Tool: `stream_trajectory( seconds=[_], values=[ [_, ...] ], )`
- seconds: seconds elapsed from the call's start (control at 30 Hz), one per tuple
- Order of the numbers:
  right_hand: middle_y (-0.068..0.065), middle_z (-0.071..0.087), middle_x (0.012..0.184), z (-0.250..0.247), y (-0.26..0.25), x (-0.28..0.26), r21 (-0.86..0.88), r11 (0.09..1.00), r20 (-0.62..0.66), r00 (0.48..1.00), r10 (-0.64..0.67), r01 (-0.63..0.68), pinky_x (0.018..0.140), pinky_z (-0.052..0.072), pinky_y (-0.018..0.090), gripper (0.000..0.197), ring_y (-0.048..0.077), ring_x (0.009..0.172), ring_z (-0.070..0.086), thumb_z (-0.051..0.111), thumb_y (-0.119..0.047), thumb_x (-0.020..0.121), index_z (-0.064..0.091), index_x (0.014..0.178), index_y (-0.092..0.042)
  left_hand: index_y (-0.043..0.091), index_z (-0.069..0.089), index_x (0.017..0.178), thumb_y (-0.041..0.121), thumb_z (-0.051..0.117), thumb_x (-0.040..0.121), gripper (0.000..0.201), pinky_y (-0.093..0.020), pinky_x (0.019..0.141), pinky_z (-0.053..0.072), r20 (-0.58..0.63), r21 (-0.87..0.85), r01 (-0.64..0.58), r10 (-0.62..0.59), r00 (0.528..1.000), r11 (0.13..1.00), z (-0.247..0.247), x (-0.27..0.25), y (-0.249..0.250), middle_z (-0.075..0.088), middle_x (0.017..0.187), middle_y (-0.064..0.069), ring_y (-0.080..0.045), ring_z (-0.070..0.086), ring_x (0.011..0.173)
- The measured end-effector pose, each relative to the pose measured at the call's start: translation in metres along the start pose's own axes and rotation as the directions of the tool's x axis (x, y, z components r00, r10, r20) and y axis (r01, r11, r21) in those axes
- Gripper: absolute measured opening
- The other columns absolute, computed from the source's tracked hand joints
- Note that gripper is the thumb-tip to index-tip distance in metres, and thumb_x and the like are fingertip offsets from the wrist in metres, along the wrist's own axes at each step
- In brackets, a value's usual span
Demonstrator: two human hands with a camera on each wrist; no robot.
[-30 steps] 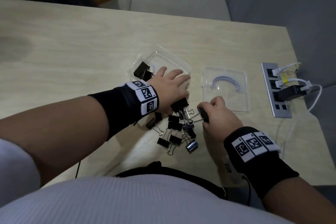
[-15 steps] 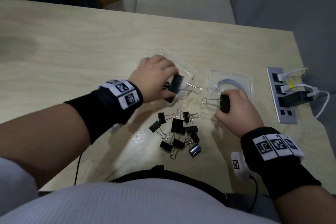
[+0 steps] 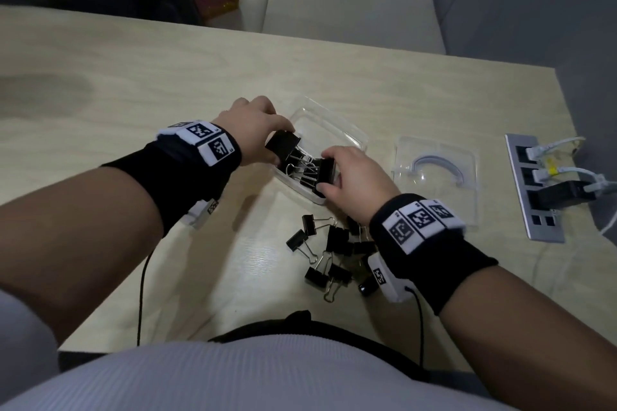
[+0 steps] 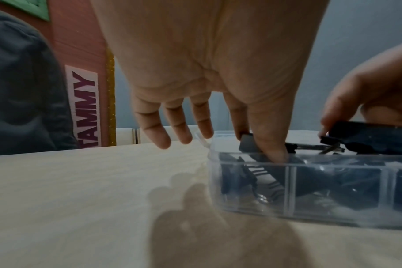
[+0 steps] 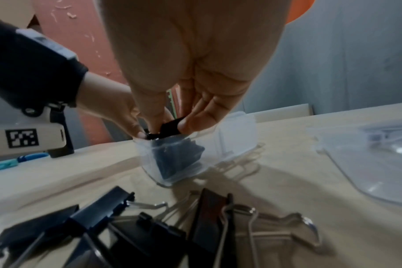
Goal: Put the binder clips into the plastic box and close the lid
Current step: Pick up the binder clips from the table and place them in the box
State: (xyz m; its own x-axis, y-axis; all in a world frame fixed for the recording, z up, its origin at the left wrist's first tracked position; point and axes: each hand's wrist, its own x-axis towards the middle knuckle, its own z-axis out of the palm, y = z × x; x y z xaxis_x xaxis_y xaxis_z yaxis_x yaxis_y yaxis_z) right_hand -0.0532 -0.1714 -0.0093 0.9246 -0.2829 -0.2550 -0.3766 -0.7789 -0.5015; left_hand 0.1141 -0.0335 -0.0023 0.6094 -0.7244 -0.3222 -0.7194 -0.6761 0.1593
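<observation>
- Hands first: my left hand [image 3: 253, 130] pinches one black binder clip [image 3: 283, 145] between thumb and forefinger over the left end of the plastic box [image 3: 337, 130], my other fingers [image 4: 163, 130] loosely spread outside its wall.
- My right hand [image 3: 359, 177] grips a second binder clip [image 3: 326, 170] at the box's near end, thumb on one face and fingers on the other.
- Box stands open on the desk [image 3: 133, 93]; several clips already lie inside, though through the cloudy wall I cannot count them.
- Loose clips [image 3: 329, 252] lie in a cluster on the desk just nearer me than the box, partly under my right wrist.
- Clear lid [image 3: 437, 183] lies flat to the right of the box, apart from it.
- Grey power strip [image 3: 531, 190] with plugged cables sits further right of the box, past the lid.
</observation>
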Motion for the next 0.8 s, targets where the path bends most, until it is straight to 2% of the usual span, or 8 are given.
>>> stream_trajectory(
  seconds=[0.13,0.23,0.37,0.43,0.53,0.63,0.73,0.8],
  values=[
    [0.001,0.053,0.133,0.005,0.001,0.005,-0.075,0.997,0.026,1.0,0.016,-0.014,0.095,0.044,0.033,0.043,0.021,0.114,0.055,0.062,-0.033,0.088,0.054,0.129,-0.021,0.043,0.053,0.123,0.041,0.08,0.067,0.063,-0.048,0.094,0.045,0.04,-0.048,0.009,-0.008,0.999,0.999,0.0,0.001,-0.003,0.043,0.127,-0.002,-0.029,0.041,0.114],
    [0.0,0.05,0.135,0.009,0.001,0.004,-0.107,0.994,0.016,1.0,0.009,-0.007,0.094,0.046,0.035,0.044,0.021,0.116,0.055,0.061,-0.036,0.088,0.054,0.129,-0.021,0.042,0.052,0.123,0.054,0.077,0.064,0.065,-0.047,0.095,0.044,0.071,-0.061,0.008,-0.003,0.997,0.998,-0.003,0.0,-0.003,0.042,0.127,0.0,-0.027,0.041,0.116],
    [0.0,0.038,0.143,0.01,0.003,-0.001,-0.074,0.997,-0.009,1.0,0.01,-0.011,0.093,0.048,0.035,0.048,0.022,0.114,0.056,0.062,-0.035,0.087,0.054,0.131,-0.018,0.04,0.057,0.119,0.053,0.068,0.075,0.047,-0.048,0.095,0.044,0.043,-0.081,0.007,-0.004,0.999,0.997,-0.003,-0.001,-0.004,0.045,0.128,-0.001,-0.027,0.043,0.117],
    [-0.001,0.037,0.142,0.008,0.004,-0.006,-0.027,1.0,-0.024,1.0,0.008,-0.009,0.092,0.049,0.034,0.049,0.019,0.102,0.06,0.062,-0.034,0.087,0.052,0.133,-0.019,0.039,0.057,0.12,0.048,0.067,0.078,0.044,-0.048,0.093,0.046,0.036,-0.058,0.005,-0.003,0.999,0.998,-0.002,-0.002,-0.004,0.046,0.128,-0.001,-0.027,0.044,0.116],
    [-0.004,0.039,0.133,0.002,0.008,-0.018,0.064,0.998,-0.078,0.997,-0.004,0.009,0.085,0.05,0.029,0.048,0.01,0.077,0.059,0.063,-0.031,0.087,0.05,0.131,-0.021,0.039,0.053,0.125,0.054,0.063,0.079,0.049,-0.045,0.092,0.045,0.03,-0.02,0.013,-0.012,0.999,1.0,-0.002,-0.004,0.001,0.046,0.129,-0.001,-0.028,0.045,0.117],
    [-0.005,0.042,0.125,-0.006,0.017,-0.031,0.099,0.995,-0.14,0.99,0.029,-0.015,0.081,0.049,0.026,0.041,0.006,0.074,0.055,0.061,-0.03,0.088,0.052,0.127,-0.021,0.035,0.052,0.125,0.056,0.058,0.081,0.049,-0.046,0.092,0.04,-0.055,0.024,0.007,-0.005,0.998,1.0,-0.006,-0.011,0.012,0.046,0.129,-0.003,-0.031,0.043,0.116],
    [-0.004,0.047,0.111,-0.011,0.031,-0.045,0.033,0.998,-0.127,0.99,0.058,-0.054,0.084,0.049,0.03,0.029,0.009,0.083,0.053,0.056,-0.027,0.092,0.056,0.12,-0.019,0.025,0.058,0.116,0.043,0.058,0.084,0.037,-0.045,0.09,0.041,-0.17,0.008,-0.102,0.102,0.98,0.995,-0.006,-0.027,0.029,0.052,0.12,-0.008,-0.032,0.047,0.109],
    [0.0,0.052,0.111,-0.009,0.039,-0.053,-0.061,0.997,-0.047,0.998,0.051,-0.053,0.086,0.048,0.031,0.026,0.011,0.087,0.052,0.054,-0.024,0.092,0.058,0.117,-0.018,0.02,0.06,0.109,0.035,0.056,0.084,0.029,-0.04,0.081,0.047,-0.119,0.018,-0.249,0.249,0.961,0.968,-0.001,-0.042,0.044,0.058,0.109,-0.008,-0.031,0.054,0.099]
  ],
)
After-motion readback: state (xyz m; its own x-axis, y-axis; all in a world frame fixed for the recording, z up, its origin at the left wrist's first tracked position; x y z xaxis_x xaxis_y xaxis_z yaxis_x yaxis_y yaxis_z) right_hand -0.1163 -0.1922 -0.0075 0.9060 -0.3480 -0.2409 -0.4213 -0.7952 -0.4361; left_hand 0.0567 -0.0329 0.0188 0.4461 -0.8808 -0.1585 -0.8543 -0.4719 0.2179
